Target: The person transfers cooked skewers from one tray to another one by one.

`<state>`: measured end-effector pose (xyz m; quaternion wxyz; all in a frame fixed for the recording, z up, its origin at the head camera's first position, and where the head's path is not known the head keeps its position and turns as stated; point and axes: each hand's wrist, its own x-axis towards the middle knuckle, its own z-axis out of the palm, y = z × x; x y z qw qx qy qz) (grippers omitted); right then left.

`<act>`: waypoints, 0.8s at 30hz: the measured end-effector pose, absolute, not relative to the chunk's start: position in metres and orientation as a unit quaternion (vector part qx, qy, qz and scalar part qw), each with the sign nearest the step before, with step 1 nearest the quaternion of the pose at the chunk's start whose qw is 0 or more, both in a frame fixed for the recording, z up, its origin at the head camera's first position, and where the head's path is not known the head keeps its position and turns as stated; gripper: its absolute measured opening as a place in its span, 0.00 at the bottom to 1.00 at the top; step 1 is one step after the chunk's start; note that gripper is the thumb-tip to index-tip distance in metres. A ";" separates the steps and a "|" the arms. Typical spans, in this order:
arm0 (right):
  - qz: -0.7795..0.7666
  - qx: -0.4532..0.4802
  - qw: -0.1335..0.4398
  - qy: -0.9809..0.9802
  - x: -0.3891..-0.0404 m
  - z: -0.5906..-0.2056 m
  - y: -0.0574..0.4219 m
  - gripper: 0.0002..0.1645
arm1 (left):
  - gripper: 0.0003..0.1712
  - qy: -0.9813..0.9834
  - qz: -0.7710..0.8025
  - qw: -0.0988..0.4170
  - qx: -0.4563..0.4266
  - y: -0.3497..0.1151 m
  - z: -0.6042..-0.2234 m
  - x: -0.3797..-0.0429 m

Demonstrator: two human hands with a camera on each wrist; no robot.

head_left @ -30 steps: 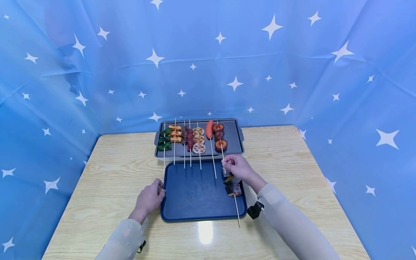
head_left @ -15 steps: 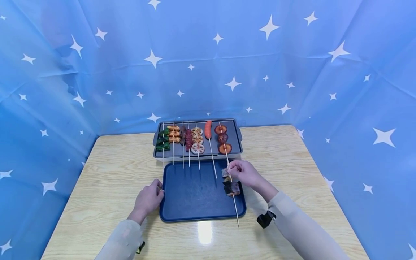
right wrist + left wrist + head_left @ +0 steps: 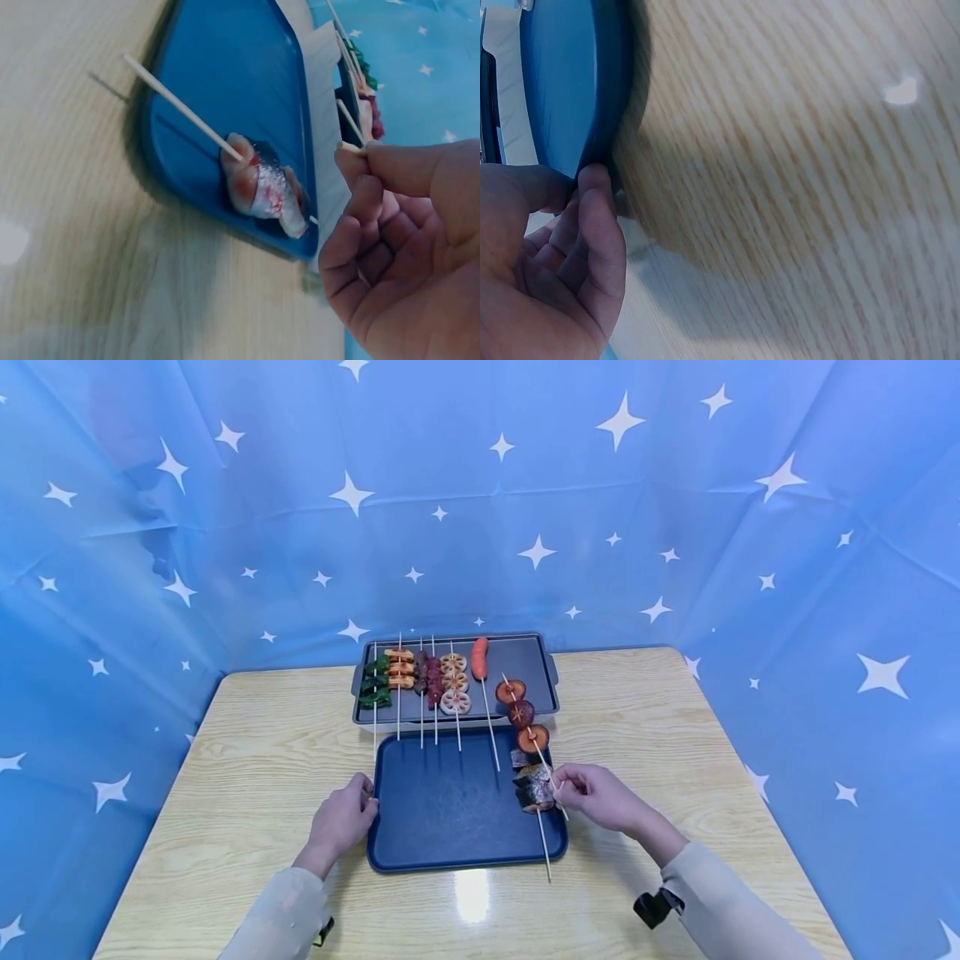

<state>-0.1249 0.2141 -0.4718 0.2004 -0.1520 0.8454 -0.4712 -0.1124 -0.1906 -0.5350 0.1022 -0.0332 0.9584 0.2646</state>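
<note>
My left hand point(image 3: 341, 818) pinches the left rim of the blue tray point(image 3: 442, 810) between thumb and fingers, as the left wrist view shows. My right hand point(image 3: 600, 793) pinches the stick of a mushroom skewer point(image 3: 521, 714), which slants over the gap between grill pan and tray. Its three mushroom pieces hang above the tray's back right corner and the pan's front edge. Beneath it, a fish skewer point(image 3: 534, 789) lies along the tray's right side, its stick poking past the front rim. In the right wrist view the fish chunks point(image 3: 259, 184) show silvery skin.
Behind the tray stands a dark grill pan point(image 3: 525, 660). On it lie green vegetable point(image 3: 375, 685), orange-yellow point(image 3: 400, 668), dark brown point(image 3: 422, 672), red meat point(image 3: 435, 681), lotus root point(image 3: 455, 681) and sausage point(image 3: 480, 658) skewers, sticks toward the tray. A starry blue curtain point(image 3: 450, 527) surrounds the wooden table point(image 3: 285, 727).
My right hand has drawn the mushroom skewer off the grill pan, toward me and to the right, over the fish skewer. The left hand stays on the tray rim.
</note>
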 end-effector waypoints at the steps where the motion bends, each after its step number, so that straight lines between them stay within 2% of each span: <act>1: -0.473 -0.155 0.203 0.843 -0.123 -0.472 0.216 0.02 | 0.09 0.959 0.264 0.102 -0.032 -0.191 -0.535 -0.112; 24: -0.446 -0.213 0.243 0.834 -0.090 -0.481 0.253 0.05 | 0.10 0.958 0.266 0.103 -0.027 -0.191 -0.535 -0.114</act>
